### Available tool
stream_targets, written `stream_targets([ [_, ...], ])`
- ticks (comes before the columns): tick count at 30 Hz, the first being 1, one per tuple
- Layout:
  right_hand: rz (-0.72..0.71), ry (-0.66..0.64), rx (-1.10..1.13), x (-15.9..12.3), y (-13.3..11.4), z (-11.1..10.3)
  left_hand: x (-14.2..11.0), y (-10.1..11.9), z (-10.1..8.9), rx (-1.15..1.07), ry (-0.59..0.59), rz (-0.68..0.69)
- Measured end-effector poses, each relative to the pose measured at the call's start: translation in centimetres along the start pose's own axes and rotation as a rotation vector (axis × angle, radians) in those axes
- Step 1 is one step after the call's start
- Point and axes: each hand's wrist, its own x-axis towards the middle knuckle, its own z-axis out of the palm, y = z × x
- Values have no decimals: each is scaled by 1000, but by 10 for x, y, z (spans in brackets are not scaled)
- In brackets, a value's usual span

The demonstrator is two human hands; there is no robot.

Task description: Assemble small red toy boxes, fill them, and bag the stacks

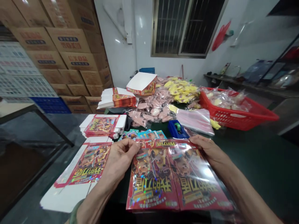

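Two red printed cardboard boxes (154, 180) stand side by side at the near edge of the table, under my hands. Clear plastic film (207, 174) shines over the right one and sticks out past its right side. My left hand (125, 152) pinches the upper left corner of the pair between thumb and fingers. At the upper right corner, my right hand (203, 147) grips the edge of the film. Just beyond them lie a blue tape dispenser (176, 129) with green tape and several blue printed cards (149, 134).
Flat stacks of printed boxes (102, 124) lie at left. Behind are piles of bagged pink pieces (151, 109) and yellow pieces (182, 88), plus a stack of clear bags (196, 119). A red basket (235, 119) stands right; cartons (70, 40) are stacked back left.
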Motion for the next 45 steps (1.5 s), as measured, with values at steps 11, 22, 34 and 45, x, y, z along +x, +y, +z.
stream_targets([
  [11, -80, -2, -107, 0, 0, 1, 12, 12, 2, -35, 8, 92],
  [22, -11, -10, -16, -1, -1, 1, 22, 11, 2, 2, 2, 127],
  [34, -19, -11, -35, 2, 1, 0, 38, -1, 1, 483, 129, 326],
  [45, -16, 24, 30, -2, 2, 4, 40, -11, -3, 655, 65, 350],
])
